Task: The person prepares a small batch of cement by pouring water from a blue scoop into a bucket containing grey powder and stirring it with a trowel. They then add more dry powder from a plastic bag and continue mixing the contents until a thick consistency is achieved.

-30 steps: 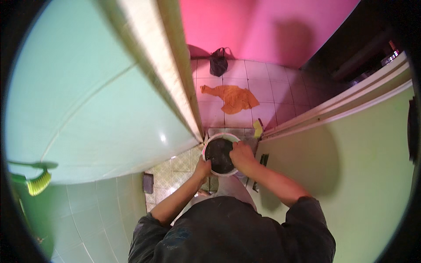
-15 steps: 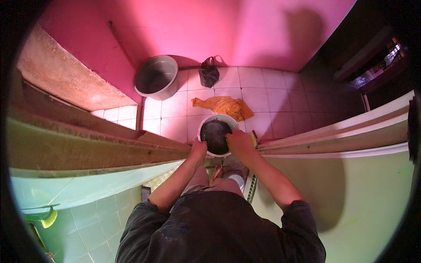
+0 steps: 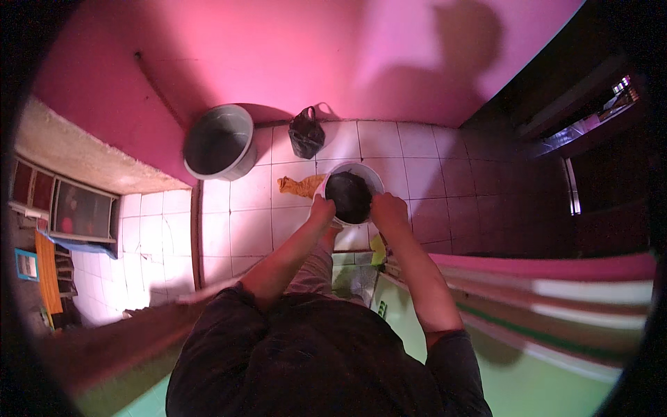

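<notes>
A pale round bucket point(image 3: 373, 179) is held up in front of my body, over the tiled floor. My left hand point(image 3: 322, 210) is closed on its left rim, and my right hand point(image 3: 390, 210) grips the rim on the right. Something dark point(image 3: 346, 196) fills the inside; whether it is water or cloth I cannot tell. Behind the bucket an orange cloth point(image 3: 299, 186) lies crumpled on the tiles, its right part hidden by the bucket. Below my right hand a yellow-green thing point(image 3: 378, 249) shows near the doorway.
A large grey tub point(image 3: 243, 142) stands by the pink wall point(image 3: 292, 55), with a black plastic bag point(image 3: 306, 133) to its right. Pale tiles point(image 3: 243, 222) cover the floor. A doorway edge point(image 3: 500, 267) runs along the right, and a doorway opens at left.
I have stepped forward through the doorway with the bucket in both hands. The bucket now covers much of the orange cloth, and another room shows at the left.
</notes>
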`<state>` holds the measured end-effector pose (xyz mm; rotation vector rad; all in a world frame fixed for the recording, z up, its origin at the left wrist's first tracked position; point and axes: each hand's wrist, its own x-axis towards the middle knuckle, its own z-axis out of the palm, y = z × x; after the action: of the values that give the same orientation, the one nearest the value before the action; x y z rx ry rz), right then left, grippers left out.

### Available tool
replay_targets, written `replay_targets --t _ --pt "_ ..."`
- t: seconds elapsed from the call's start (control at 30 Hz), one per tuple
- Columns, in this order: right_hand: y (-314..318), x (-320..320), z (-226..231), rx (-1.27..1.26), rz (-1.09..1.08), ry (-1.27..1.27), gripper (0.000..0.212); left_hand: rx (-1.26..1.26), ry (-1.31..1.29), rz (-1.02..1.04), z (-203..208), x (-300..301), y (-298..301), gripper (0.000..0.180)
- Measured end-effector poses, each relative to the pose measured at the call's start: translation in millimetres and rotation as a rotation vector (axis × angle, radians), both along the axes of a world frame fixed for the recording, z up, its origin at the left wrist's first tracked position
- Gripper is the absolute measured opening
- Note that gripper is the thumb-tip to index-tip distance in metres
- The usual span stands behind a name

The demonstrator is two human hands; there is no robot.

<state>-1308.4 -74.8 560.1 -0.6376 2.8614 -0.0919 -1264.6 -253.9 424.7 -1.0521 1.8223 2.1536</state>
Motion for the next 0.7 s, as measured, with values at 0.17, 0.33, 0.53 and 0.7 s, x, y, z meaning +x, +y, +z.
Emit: replay_targets --t 0.17,0.33,0.53,0.7 --pt "-11 -104 -19 0.094 0.041 -0.092 0.014 0.343 0.23 0.072 73 -80 11 0.054" --pt "-69 -208 -7 0.058 0.18 -0.207 0.023 -0.043 -0.043 0.079 -7 -135 -47 0.054" --pt "-103 -310 21 -0.263 0.025 -0.327 0.03 -0.123 0.024 0.217 -2 -206 -79 0.052" --pt "-144 -349 16 -0.335 0.093 -0.455 0.035 -0.251 -0.038 0.305 -7 -221 -118 0.07"
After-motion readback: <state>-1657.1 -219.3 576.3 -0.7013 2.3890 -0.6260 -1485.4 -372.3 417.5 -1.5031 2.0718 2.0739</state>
